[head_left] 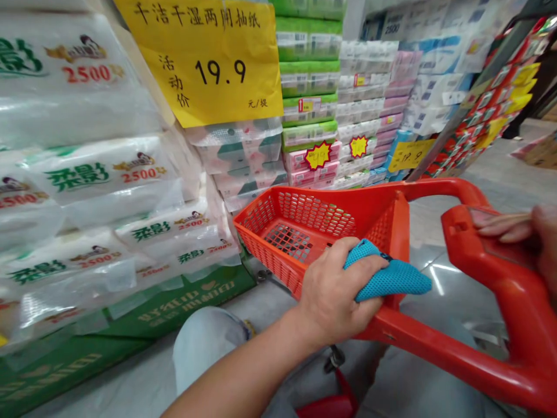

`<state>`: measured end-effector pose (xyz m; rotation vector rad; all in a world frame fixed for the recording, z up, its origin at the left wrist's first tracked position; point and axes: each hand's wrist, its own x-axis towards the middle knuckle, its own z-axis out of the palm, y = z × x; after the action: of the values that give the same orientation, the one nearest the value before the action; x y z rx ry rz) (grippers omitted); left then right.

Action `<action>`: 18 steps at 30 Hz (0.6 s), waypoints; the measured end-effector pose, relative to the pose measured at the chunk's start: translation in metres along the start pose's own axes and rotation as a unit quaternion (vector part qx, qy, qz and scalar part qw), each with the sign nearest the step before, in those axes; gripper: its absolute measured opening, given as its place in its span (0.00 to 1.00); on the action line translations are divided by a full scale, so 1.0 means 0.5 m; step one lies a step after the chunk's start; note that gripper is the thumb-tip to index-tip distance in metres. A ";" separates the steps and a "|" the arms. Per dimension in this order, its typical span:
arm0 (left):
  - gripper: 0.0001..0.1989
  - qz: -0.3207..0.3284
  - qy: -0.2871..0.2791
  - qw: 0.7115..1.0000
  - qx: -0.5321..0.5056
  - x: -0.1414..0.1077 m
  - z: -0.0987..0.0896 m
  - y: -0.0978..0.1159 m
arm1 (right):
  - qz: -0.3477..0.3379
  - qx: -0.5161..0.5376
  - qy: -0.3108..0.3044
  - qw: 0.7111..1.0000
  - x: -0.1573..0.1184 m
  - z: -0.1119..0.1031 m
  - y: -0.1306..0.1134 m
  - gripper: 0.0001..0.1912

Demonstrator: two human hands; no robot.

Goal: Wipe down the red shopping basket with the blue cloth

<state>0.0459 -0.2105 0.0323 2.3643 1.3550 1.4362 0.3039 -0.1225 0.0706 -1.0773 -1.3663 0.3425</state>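
toward four o'clock from the centre of view, a blue mesh cloth (pixel 391 281) sits in the left hand (pixel 335 290), whose fingers curl around it and grip it, one of them lying across its top. its free end points to three o'clock. hand and cloth lie over the near side of a red shopping cart (pixel 265 247); whether the cloth touches the cart is hidden. at three o'clock, at the edge, the right hand (pixel 543 232) is blurred, its fingers fairly straight and close together over the cart's handle (pixel 500 270); i cannot tell whether they press on it. the person's pale-trousered knee (pixel 204 342) shows at seven o'clock. white plastic-wrapped packs (pixel 87 174) are stacked at nine o'clock, a yellow price sign (pixel 217 61) reading 19.9 shows at eleven, and green packs (pixel 308 78) rise between twelve and one.
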 end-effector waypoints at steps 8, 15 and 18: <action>0.20 -0.032 -0.033 0.998 0.035 0.022 0.046 0.024 | -0.018 0.030 -0.031 0.999 0.089 0.025 0.074 0.29; 0.21 -0.051 -0.112 0.982 0.146 0.025 0.055 -0.015 | 0.082 -0.060 -0.060 0.993 0.172 0.031 0.108 0.19; 0.23 -0.170 -0.105 0.958 0.205 -0.001 0.017 -0.086 | 0.078 -0.238 -0.097 0.963 0.171 0.004 0.072 0.13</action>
<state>0.0244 -0.1818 0.0075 2.2522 2.0263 0.8527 0.3361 -0.0388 0.0950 -1.5894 -1.5879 0.2422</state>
